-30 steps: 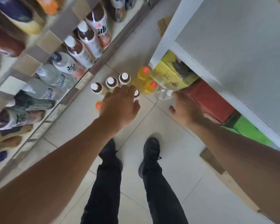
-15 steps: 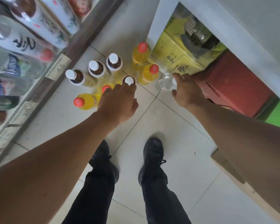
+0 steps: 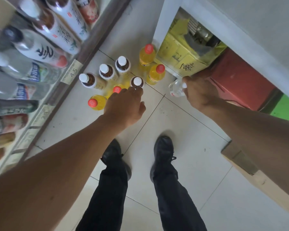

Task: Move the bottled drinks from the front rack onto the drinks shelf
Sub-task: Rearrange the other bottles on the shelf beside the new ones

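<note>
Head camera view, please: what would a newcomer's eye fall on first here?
A cluster of bottles standing on the floor tiles: yellow drinks with red caps and dark drinks with white caps. The left hand reaches over them, fingertips at one white-capped bottle, while the right hand holds a clear bottle beside a yellow carton. At left, a shelf of drinks.

Glossy clear plastic bottle (image 3: 176, 88), matt pale floor tiles (image 3: 178, 130), brown cardboard box (image 3: 250, 174).

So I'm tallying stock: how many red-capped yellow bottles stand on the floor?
4. Two stand by the white rack leg, one behind the other; one is nearest the shelf; one is partly hidden by the left hand. More may be hidden.
</note>
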The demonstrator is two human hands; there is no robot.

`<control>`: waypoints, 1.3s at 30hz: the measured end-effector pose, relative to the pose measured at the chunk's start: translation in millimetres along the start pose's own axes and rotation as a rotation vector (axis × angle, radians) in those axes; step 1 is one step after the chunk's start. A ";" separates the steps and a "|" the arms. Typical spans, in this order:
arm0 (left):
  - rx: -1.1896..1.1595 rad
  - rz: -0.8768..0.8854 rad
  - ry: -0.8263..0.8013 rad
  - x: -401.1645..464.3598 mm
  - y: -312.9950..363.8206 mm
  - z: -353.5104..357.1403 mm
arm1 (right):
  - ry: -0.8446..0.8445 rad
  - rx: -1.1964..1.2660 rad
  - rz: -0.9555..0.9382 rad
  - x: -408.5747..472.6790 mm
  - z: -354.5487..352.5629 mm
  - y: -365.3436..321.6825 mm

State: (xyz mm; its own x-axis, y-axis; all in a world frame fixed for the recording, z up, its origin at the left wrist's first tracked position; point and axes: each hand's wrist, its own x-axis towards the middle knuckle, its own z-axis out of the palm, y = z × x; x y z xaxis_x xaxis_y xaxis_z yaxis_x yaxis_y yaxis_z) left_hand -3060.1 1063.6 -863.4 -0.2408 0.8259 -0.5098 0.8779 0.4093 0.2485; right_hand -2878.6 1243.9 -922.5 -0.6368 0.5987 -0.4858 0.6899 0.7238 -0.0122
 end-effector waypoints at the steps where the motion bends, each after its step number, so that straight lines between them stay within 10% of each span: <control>1: -0.035 0.001 0.013 -4.8 1.8 -7.4 | 0.017 0.000 -0.020 -9.6 -14.1 -2.9; 15: -0.487 0.290 0.118 -118.2 47.8 -219.9 | 0.298 0.092 -0.221 -196.0 -339.8 -84.1; 23: -0.620 0.291 0.446 -203.7 56.3 -406.7 | 0.491 0.291 -0.350 -278.6 -533.1 -118.4; 39: -0.967 0.209 0.787 -317.9 24.8 -624.1 | 0.369 0.888 -0.329 -311.5 -629.8 -196.9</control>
State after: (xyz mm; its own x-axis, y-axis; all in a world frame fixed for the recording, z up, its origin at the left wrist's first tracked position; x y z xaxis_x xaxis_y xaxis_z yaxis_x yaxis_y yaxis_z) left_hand -3220.1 1053.2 -181.2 -0.6067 0.7794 0.1563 0.3487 0.0842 0.9335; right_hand -3032.9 1130.8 -218.3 -0.8040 0.5932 -0.0426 0.3717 0.4454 -0.8145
